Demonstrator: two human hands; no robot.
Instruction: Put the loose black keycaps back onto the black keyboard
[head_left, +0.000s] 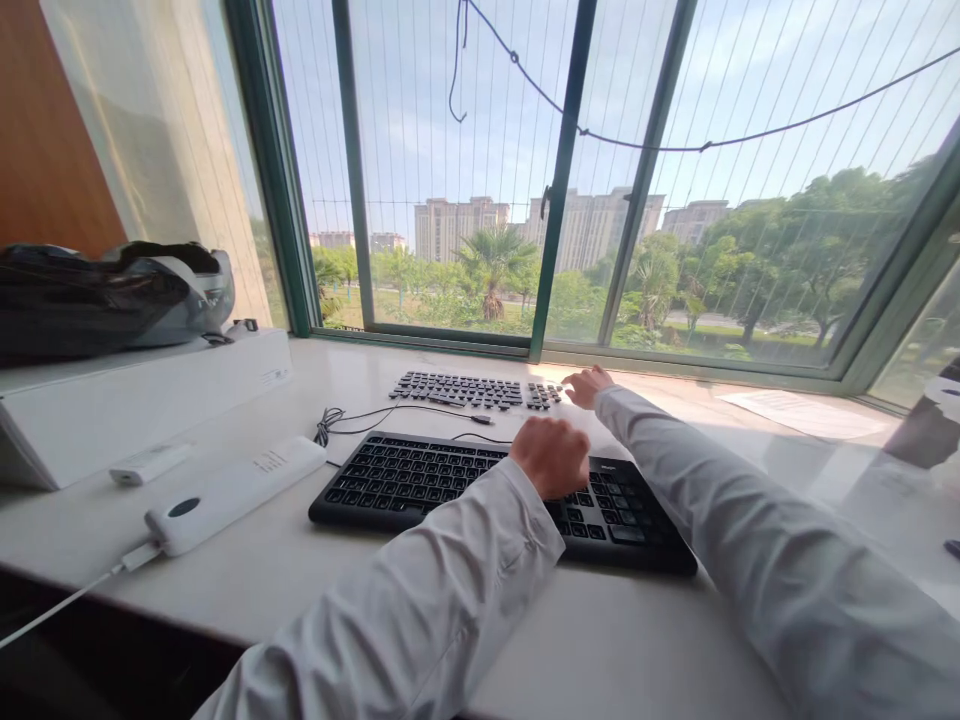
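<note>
A black keyboard [420, 480] lies on the white desk, most of its keys showing as bare square key mounts; some flat keycaps [628, 515] sit at its right end. My left hand [551, 457] is closed in a fist over the keyboard's right half; its fingertips and anything in them are hidden. Behind the keyboard, loose black keycaps [457, 388] lie in rows, with a smaller group [544, 396] to their right. My right hand [589, 385] reaches to that group's right edge, thumb and forefinger slightly apart, with nothing visible between them.
A black cable [375, 415] runs between keyboard and keycaps. On the left lie a white power strip [240, 490], a small white block [150, 463] and a white box [157, 400] bearing a dark bag [112, 300]. Paper [802, 412] lies at the right by the window.
</note>
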